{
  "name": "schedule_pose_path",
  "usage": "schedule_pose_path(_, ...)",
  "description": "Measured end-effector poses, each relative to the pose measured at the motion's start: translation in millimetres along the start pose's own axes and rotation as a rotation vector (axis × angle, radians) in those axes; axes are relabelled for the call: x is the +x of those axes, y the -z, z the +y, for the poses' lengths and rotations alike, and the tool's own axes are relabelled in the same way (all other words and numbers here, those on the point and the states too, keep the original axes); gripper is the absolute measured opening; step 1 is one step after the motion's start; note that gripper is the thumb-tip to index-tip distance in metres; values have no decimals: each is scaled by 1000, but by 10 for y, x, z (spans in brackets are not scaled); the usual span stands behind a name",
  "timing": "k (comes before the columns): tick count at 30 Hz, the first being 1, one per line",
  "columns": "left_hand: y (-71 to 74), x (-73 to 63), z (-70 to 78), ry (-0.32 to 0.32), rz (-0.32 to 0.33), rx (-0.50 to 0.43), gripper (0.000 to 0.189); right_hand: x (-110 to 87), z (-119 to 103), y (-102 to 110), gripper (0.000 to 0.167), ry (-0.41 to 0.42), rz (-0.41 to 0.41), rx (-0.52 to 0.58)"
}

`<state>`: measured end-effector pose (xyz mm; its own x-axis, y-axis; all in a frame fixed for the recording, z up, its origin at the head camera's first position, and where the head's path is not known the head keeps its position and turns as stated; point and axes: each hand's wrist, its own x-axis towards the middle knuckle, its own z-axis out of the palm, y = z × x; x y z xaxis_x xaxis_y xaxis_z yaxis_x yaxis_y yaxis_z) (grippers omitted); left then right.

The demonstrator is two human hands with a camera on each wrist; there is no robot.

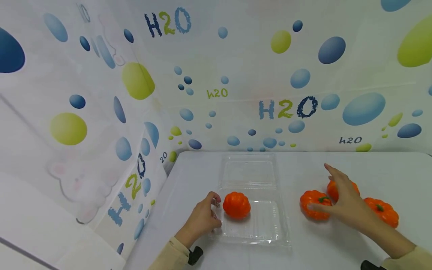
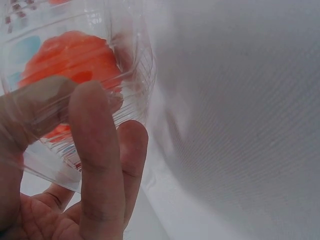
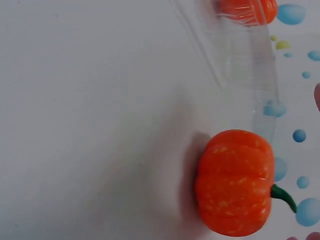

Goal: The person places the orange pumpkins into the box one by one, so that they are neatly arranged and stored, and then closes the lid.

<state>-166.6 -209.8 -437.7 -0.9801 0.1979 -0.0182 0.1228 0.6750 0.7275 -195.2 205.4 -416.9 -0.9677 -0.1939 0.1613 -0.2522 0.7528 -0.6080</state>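
Observation:
A clear plastic clamshell container (image 1: 264,221) lies with its lid folded back on the white table. Inside its left part sits a small orange toy pumpkin (image 1: 237,205). My left hand (image 1: 201,216) grips the container's left side, with its fingers curled on the clear wall (image 2: 137,95) in the left wrist view. To the right, my right hand (image 1: 349,206) hovers over more pumpkins, fingers and thumb spread apart. Its thumb overlaps a green-stemmed pumpkin (image 1: 311,197); contact cannot be told. Another pumpkin (image 1: 332,190) is partly hidden behind the fingers. A further pumpkin (image 1: 384,212) lies beside the wrist.
The white table (image 1: 199,168) ends at the back against a curtain (image 1: 243,67) printed with blue and green drops. Another printed sheet (image 1: 98,150) hangs along the left side. The opened lid (image 1: 249,168) stretches toward the back edge.

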Motion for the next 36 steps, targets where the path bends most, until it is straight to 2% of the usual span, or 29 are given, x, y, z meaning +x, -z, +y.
schedule_pose_path(6,2,-5,2,-3,-4,8,59,-43,112,-86,132,-43,-71,6)
schedule_pose_path(14,3,16,-21,-4,-3,26,59,-108,180,-211,128,-73,-108,57)
schedule_pose_path(21,-1,1,-11,-13,0,26,59,-138,217,-274,128,-102,-122,10)
schedule_pose_path(36,1,1,-14,-11,-5,1,59,-154,306,-328,120,-151,-119,24)
